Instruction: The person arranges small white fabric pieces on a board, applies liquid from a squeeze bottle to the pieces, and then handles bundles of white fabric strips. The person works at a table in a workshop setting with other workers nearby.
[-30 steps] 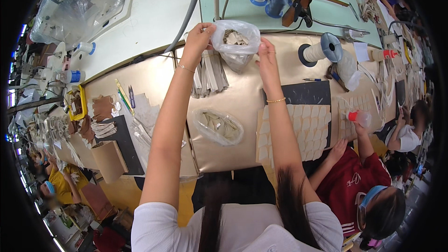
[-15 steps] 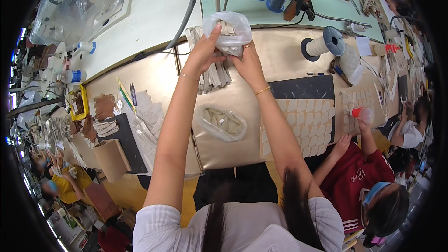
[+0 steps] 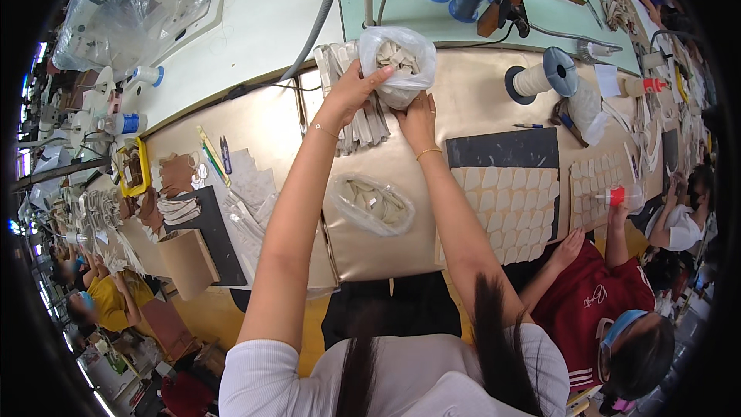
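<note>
A clear plastic bag (image 3: 400, 96) of beige pieces is between my hands at the far side of the bench, its mouth open toward me. My left hand (image 3: 353, 95) grips its left side, thumb over the rim. My right hand (image 3: 418, 122) is at the bag's lower edge, its fingertips partly hidden beneath. Just left of and under the bag lies a stack of long beige strips (image 3: 363, 131). Closer to me, a second open plastic bag (image 3: 373, 205) of similar pieces rests on the bench, touched by neither hand.
Rows of pale cut pieces (image 3: 505, 212) lie on a dark board (image 3: 502, 147) at right, near a large thread spool (image 3: 532, 81). Snips (image 3: 225, 156) and pencils lie at left. A co-worker in red (image 3: 587, 301) holds a bottle (image 3: 624, 197) at right.
The bag has come slightly right and toward me, and its mouth shows more of the pieces. My left thumb now lies across its rim. The co-worker's bottle has tipped over sideways.
</note>
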### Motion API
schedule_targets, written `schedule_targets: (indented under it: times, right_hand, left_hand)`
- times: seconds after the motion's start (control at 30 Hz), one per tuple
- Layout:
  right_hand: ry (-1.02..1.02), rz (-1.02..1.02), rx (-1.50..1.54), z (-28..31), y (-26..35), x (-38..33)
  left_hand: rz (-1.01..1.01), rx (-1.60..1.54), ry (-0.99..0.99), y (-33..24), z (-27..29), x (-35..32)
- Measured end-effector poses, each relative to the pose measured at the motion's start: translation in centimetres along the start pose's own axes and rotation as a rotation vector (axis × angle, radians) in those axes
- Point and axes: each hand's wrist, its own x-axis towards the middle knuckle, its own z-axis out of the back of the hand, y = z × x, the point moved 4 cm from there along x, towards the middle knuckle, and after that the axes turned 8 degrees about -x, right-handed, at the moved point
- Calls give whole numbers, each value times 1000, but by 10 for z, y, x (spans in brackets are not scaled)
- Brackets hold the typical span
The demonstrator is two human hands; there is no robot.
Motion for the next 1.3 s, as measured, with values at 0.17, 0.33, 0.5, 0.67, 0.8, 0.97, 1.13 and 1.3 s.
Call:
schedule_targets:
  times: [0.17, 0.33, 0.5, 0.67, 0.8, 0.97, 1.13, 1.3]
  right_hand:
    - [38, -61, -36, 13, 18, -7]
    - [69, -128, 349, 53, 29, -3]
    - [-131, -56, 508, 84, 35, 2]
    - [-86, -167, 380, 94, 27, -21]
    - [475, -244, 358, 93, 20, -90]
    - [530, -248, 310, 83, 44, -171]
    - [496, -382, 679, 91, 39, -182]
    - [373, -503, 944, 206, 31, -154]
  left_hand:
    - [-8, -23, -45, -2, 5, -10]
    - [-54, -20, -179, 10, 24, -18]
    - [-192, 131, -359, 12, 36, -47]
    - [-278, 367, -470, 25, 50, -94]
    - [-170, 787, -517, 61, 50, -139]
    - [-191, 713, -380, 115, 39, -166]
    - [-103, 736, -278, 80, 15, -179]
    - [-319, 692, 22, -19, -44, -173]
